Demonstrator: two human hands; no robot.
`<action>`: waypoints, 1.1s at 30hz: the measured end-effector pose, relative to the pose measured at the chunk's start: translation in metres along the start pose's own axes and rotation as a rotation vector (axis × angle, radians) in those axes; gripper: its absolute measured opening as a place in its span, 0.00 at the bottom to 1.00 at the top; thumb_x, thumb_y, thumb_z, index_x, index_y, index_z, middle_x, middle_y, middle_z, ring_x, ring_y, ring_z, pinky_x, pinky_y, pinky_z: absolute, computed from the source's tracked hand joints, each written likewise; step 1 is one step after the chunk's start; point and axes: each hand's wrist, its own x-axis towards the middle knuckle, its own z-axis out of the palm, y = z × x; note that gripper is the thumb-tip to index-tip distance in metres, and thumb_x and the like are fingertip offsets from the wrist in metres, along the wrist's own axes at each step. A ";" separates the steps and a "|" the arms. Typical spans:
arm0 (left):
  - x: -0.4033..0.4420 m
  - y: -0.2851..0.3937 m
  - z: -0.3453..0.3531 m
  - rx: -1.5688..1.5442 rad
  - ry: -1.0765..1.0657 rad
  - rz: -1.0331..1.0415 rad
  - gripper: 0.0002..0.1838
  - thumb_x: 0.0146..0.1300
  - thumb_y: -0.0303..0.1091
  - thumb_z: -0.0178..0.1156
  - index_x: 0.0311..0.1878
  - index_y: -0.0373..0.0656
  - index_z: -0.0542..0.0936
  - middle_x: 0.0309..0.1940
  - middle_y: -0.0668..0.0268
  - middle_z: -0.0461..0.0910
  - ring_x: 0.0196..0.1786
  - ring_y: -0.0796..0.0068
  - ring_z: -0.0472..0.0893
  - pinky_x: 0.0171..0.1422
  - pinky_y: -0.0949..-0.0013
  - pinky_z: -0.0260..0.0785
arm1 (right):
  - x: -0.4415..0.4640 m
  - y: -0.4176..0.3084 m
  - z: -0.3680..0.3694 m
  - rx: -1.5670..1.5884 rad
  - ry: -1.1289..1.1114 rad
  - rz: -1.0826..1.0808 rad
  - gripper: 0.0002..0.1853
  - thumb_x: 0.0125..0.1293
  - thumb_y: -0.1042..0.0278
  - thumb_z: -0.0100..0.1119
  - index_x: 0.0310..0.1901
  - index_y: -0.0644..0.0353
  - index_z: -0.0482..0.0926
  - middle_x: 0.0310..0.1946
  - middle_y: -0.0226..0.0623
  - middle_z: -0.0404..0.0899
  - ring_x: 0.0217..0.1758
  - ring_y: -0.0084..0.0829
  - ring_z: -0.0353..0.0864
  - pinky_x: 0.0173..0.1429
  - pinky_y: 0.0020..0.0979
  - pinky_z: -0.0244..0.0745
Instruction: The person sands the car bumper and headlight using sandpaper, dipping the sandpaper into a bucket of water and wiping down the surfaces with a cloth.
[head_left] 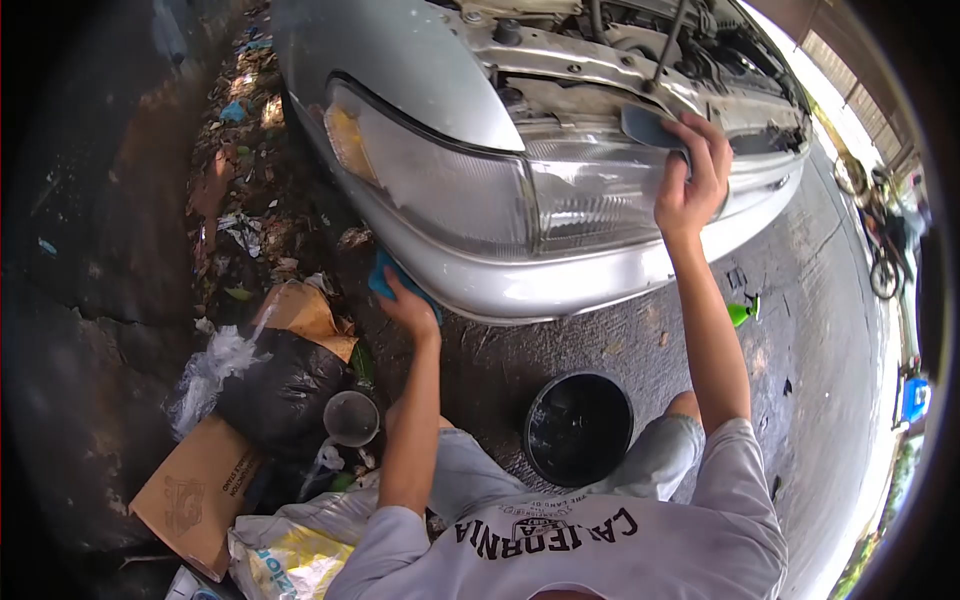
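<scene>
My right hand (697,178) is raised over the top of the car's headlight (590,195), fingers closed on a bent dark grey sheet that looks like sandpaper (650,128). Low at the corner of the silver bumper (560,285), my left hand (410,308) grips a blue cloth (383,272), partly covered by the fingers. The headlight lens looks hazy, with an amber section (348,143) at its outer end. Above it the hood is up and the engine bay (620,50) shows.
A black bucket (578,428) stands between my knees. Left are a black garbage bag (285,385), a cardboard box (195,500), a clear plastic cup (351,418) and litter. A green bottle (740,313) lies to the right; motorcycles (880,240) stand farther off.
</scene>
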 end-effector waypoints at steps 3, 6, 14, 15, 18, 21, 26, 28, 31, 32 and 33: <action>-0.100 -0.023 -0.034 0.143 -0.220 -0.142 0.23 0.72 0.46 0.57 0.52 0.31 0.78 0.46 0.58 0.82 0.47 0.68 0.80 0.54 0.65 0.69 | -0.001 0.002 -0.010 0.018 0.014 -0.024 0.18 0.53 0.77 0.52 0.44 0.56 0.85 0.51 0.37 0.79 0.54 0.40 0.76 0.61 0.37 0.67; -0.166 -0.013 -0.058 0.324 -0.532 -0.143 0.20 0.69 0.47 0.60 0.45 0.35 0.80 0.37 0.62 0.83 0.41 0.69 0.80 0.49 0.64 0.71 | -0.028 -0.018 -0.042 0.316 0.071 0.292 0.17 0.60 0.82 0.47 0.47 0.63 0.81 0.50 0.39 0.80 0.57 0.37 0.77 0.62 0.32 0.67; -0.214 -0.037 -0.108 0.696 -0.887 -0.183 0.22 0.62 0.50 0.66 0.39 0.35 0.80 0.33 0.58 0.85 0.37 0.65 0.84 0.45 0.59 0.74 | -0.145 -0.106 -0.080 0.110 -0.702 0.652 0.42 0.54 0.72 0.54 0.75 0.44 0.61 0.21 0.50 0.78 0.24 0.49 0.81 0.35 0.46 0.79; -0.217 -0.045 -0.112 0.709 -0.906 -0.185 0.22 0.62 0.50 0.66 0.39 0.35 0.80 0.33 0.58 0.85 0.37 0.65 0.84 0.45 0.59 0.74 | -0.143 -0.128 -0.072 0.130 -0.786 0.538 0.45 0.51 0.74 0.54 0.75 0.45 0.60 0.21 0.42 0.77 0.21 0.45 0.79 0.33 0.44 0.79; -0.221 -0.090 -0.121 0.053 -0.958 -0.619 0.18 0.69 0.37 0.61 0.56 0.38 0.75 0.51 0.62 0.80 0.52 0.75 0.79 0.54 0.65 0.74 | -0.139 -0.174 -0.050 0.186 -0.857 0.425 0.47 0.49 0.73 0.56 0.76 0.40 0.58 0.21 0.38 0.77 0.21 0.43 0.80 0.33 0.42 0.80; -0.228 -0.081 -0.115 0.428 -1.119 -0.396 0.21 0.67 0.42 0.63 0.55 0.39 0.74 0.50 0.59 0.79 0.52 0.67 0.79 0.54 0.60 0.73 | -0.145 -0.154 -0.059 0.120 -0.790 0.471 0.47 0.49 0.73 0.57 0.76 0.38 0.57 0.22 0.40 0.78 0.22 0.44 0.81 0.33 0.44 0.81; -0.248 -0.047 -0.092 0.865 -1.167 -0.185 0.30 0.56 0.58 0.69 0.47 0.40 0.77 0.44 0.49 0.82 0.48 0.46 0.82 0.52 0.52 0.72 | -0.148 -0.006 -0.113 -0.313 -0.727 0.836 0.47 0.54 0.72 0.54 0.78 0.35 0.51 0.23 0.44 0.81 0.26 0.49 0.83 0.36 0.49 0.80; -0.256 -0.056 -0.090 0.853 -1.280 -0.167 0.33 0.55 0.60 0.68 0.50 0.39 0.74 0.47 0.48 0.80 0.50 0.44 0.80 0.55 0.49 0.71 | -0.140 0.032 -0.125 -0.356 -0.759 0.835 0.48 0.56 0.70 0.54 0.78 0.33 0.47 0.26 0.51 0.82 0.30 0.53 0.84 0.42 0.50 0.79; -0.271 -0.077 -0.092 0.889 -1.409 -0.040 0.34 0.55 0.57 0.68 0.54 0.38 0.71 0.51 0.46 0.77 0.54 0.43 0.77 0.57 0.49 0.70 | -0.147 0.031 -0.127 -0.305 -0.736 0.848 0.49 0.55 0.72 0.55 0.78 0.34 0.45 0.31 0.48 0.83 0.33 0.52 0.84 0.44 0.50 0.78; -0.275 -0.083 -0.094 0.929 -1.443 -0.013 0.35 0.56 0.53 0.69 0.56 0.38 0.69 0.53 0.45 0.75 0.57 0.43 0.75 0.59 0.48 0.69 | -0.154 0.016 -0.125 -0.258 -0.749 0.861 0.49 0.56 0.72 0.55 0.78 0.35 0.44 0.30 0.48 0.83 0.32 0.53 0.84 0.43 0.49 0.79; -0.275 -0.091 -0.096 0.928 -1.456 -0.008 0.35 0.56 0.53 0.69 0.56 0.38 0.69 0.53 0.45 0.75 0.57 0.43 0.75 0.59 0.48 0.69 | -0.160 -0.007 -0.122 -0.171 -0.790 0.831 0.48 0.56 0.73 0.54 0.78 0.38 0.46 0.30 0.49 0.83 0.31 0.52 0.84 0.41 0.48 0.80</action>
